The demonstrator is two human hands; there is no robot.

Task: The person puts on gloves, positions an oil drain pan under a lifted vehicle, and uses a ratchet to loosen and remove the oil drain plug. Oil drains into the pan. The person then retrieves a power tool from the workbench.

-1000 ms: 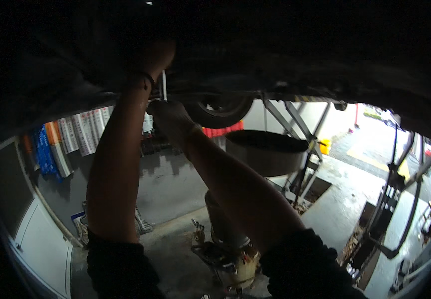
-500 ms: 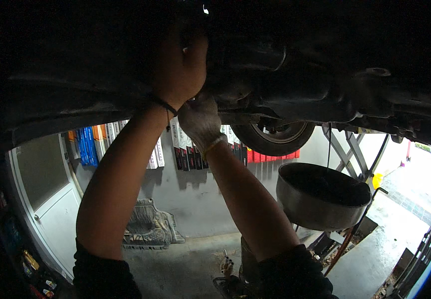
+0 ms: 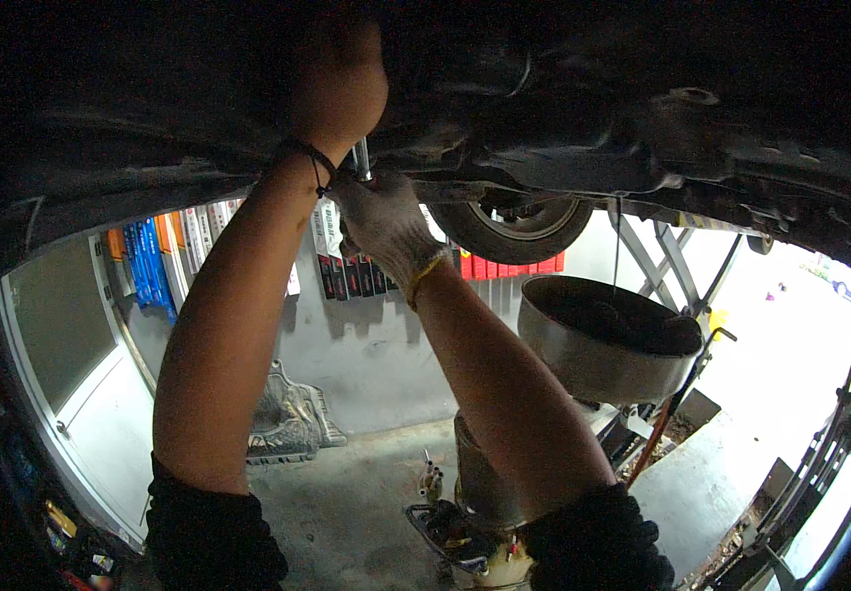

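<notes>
Overhead is the dark underside of a car. My left hand, bare with a black cord on the wrist, reaches up into the shadow there; its fingers are hidden in the dark. Just below it, my right hand in a pale, soiled work glove is closed round the lower end of a shiny metal rod-like tool. The tool's upper part passes behind the left wrist, so its kind does not show. To the right, a thin dark stream of liquid falls from the car into a round metal drain pan.
Behind the arms, a car wheel hangs near boxed parts along the wall. A white door stands at left. A dirty undertray-like panel leans on the wall. Several tools sit low in the middle; lift struts rise at right.
The view has tilted down, so the surroundings sit higher. My right hand has dropped a little away from the left, and the metal tool now shows between them.
</notes>
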